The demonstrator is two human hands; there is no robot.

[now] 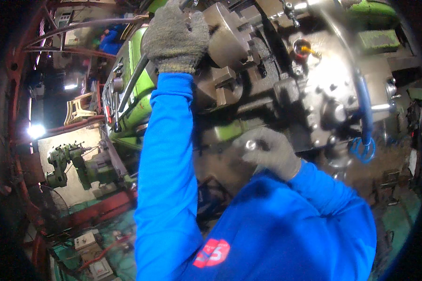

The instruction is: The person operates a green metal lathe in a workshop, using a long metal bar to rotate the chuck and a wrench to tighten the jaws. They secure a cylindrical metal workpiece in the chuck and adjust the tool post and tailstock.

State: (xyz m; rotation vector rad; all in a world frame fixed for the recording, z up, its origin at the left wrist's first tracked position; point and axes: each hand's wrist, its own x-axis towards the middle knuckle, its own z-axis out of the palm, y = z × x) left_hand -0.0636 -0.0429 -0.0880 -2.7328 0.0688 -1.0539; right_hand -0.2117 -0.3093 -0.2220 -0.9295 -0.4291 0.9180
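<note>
My left hand, in a grey knit glove, reaches to the top edge of the view beside a large metal lathe chuck. Its fingers look curled around something at that edge, which I cannot make out. Low in front of the machine, my right hand, gloved too, has its fingers bent around a shiny round-ended metal piece. Only the bright end of that piece shows. Stepped jaws of bare metal stand below the chuck, right of my left sleeve.
Left of my arm, a long dark bar leans across the green headstock, with tools lying nearby. A blue hose bends down over the carriage at right. A yellow-handled brush rests in a red cup. Farther left stands a pale chair.
</note>
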